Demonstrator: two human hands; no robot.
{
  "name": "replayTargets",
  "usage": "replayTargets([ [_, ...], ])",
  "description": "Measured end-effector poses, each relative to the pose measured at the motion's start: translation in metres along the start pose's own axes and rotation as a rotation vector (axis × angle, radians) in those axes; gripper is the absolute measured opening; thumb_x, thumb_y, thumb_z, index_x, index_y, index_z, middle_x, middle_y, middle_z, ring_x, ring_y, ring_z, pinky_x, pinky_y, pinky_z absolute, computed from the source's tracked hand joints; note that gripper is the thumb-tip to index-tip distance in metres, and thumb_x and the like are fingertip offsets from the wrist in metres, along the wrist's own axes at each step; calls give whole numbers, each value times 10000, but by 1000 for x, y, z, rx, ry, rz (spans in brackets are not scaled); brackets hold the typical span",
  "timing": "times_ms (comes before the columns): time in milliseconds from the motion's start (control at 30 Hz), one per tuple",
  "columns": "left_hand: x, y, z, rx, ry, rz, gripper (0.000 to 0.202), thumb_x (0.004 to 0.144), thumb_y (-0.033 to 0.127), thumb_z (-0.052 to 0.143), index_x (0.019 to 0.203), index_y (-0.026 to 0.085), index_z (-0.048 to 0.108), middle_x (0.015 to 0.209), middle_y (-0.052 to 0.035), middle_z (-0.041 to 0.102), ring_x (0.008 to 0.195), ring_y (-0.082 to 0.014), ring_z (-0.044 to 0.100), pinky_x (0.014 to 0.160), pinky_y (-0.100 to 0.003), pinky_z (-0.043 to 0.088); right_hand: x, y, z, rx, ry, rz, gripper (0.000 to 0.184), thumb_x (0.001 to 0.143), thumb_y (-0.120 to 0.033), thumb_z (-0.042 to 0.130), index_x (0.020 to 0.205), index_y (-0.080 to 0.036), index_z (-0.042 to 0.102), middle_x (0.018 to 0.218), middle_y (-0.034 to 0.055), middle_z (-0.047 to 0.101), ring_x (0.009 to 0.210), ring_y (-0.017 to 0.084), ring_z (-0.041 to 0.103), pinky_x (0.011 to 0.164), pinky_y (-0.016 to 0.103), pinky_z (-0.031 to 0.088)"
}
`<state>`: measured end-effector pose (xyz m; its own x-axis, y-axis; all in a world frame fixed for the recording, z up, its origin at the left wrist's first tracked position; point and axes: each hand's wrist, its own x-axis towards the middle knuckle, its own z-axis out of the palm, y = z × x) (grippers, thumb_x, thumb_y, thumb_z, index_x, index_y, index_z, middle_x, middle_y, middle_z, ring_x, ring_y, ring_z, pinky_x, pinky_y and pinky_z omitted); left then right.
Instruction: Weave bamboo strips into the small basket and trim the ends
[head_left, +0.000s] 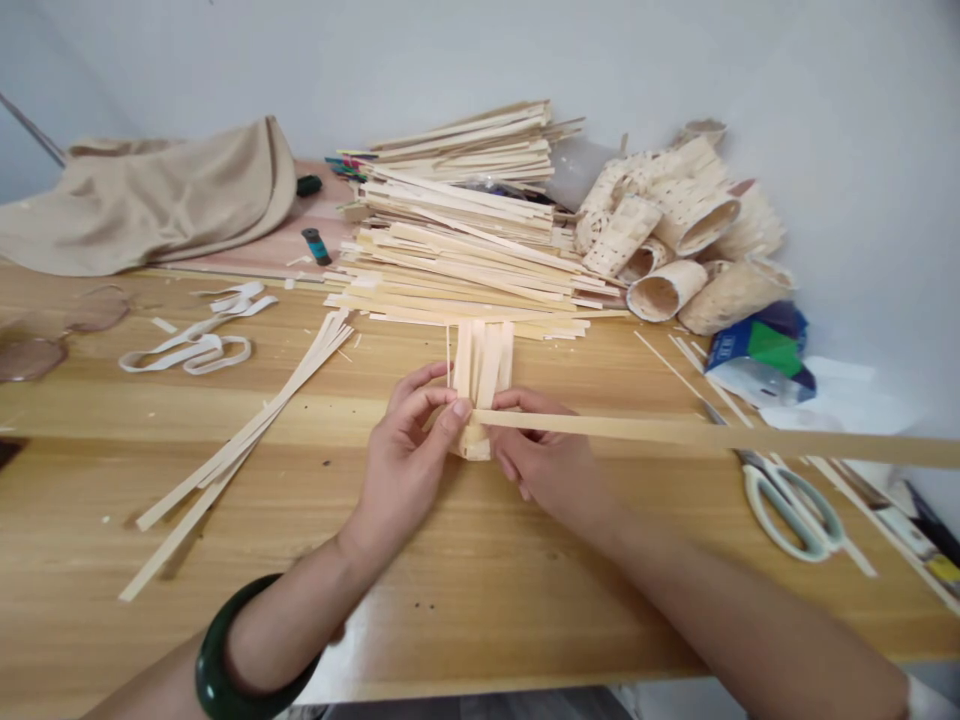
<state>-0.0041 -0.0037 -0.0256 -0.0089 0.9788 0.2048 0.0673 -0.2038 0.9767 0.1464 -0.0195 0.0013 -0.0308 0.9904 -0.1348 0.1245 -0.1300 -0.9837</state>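
Between my two hands is a small, partly woven basket (478, 449) of pale wooden strips, its upright strips (489, 360) standing free at the top. My left hand (412, 430) grips the basket's left side, thumb pressed on the front near a long flat strip's end. That long weaving strip (637, 426) crosses the basket's front and runs out past the right edge of the view. At the basket's right side, my right hand (544, 455) is closed around it, fingers curled below and behind the strip. Part of the weave is hidden by my fingers.
Loose strips (255, 440) lie at left, near white bands (202, 340) and glasses (97, 310). Strip bundles (457, 260) fill the back, beside a heap of woven tubes (682, 220). Scissors (795, 505) lie at right. A beige cloth (180, 200) sits back left, near a thread spool (316, 246).
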Motion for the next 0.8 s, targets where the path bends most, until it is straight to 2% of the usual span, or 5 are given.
replayTargets([
  [133, 1, -2, -1, -1, 27, -11, 218, 914, 425, 715, 826, 226, 721, 1272, -103, 680, 1343, -265, 590, 1147, -455, 462, 3, 4, 3, 136, -64, 44, 162, 847, -375, 629, 859, -217, 597, 425, -125, 496, 294, 58, 366, 315, 175, 244],
  [333, 0, -1, -1, 82, 33, 56, 213, 924, 434, 707, 864, 233, 743, 1270, -103, 687, 1335, -266, 598, 1126, -467, 483, 2, 0, -1, 73, -93, 44, 124, 854, -325, 658, 831, -206, 632, 479, -102, 551, 336, 51, 434, 345, 157, 328],
  [600, -1, -1, 0, 76, 12, 89, 209, 934, 424, 701, 872, 225, 725, 1276, -110, 670, 1332, -250, 598, 1094, -432, 509, -6, 20, 10, 25, 123, -96, 203, 903, -404, 686, 854, -230, 593, 499, -85, 556, 362, 77, 493, 364, 176, 391],
  [700, -1, -2, 0, 48, 18, 73, 203, 925, 411, 710, 861, 219, 724, 1260, -114, 671, 1314, -246, 610, 1095, -428, 508, -6, 19, 8, 33, 85, -99, 214, 917, -414, 670, 852, -238, 565, 516, -90, 553, 367, 78, 483, 367, 185, 392],
  [800, 0, -3, 0, 35, 15, 57, 205, 919, 416, 713, 850, 222, 716, 1242, -112, 679, 1309, -251, 614, 1078, -433, 521, -1, 10, 1, -24, -2, -97, 113, 909, -336, 655, 904, -236, 602, 511, -102, 551, 354, 67, 427, 362, 186, 343],
])
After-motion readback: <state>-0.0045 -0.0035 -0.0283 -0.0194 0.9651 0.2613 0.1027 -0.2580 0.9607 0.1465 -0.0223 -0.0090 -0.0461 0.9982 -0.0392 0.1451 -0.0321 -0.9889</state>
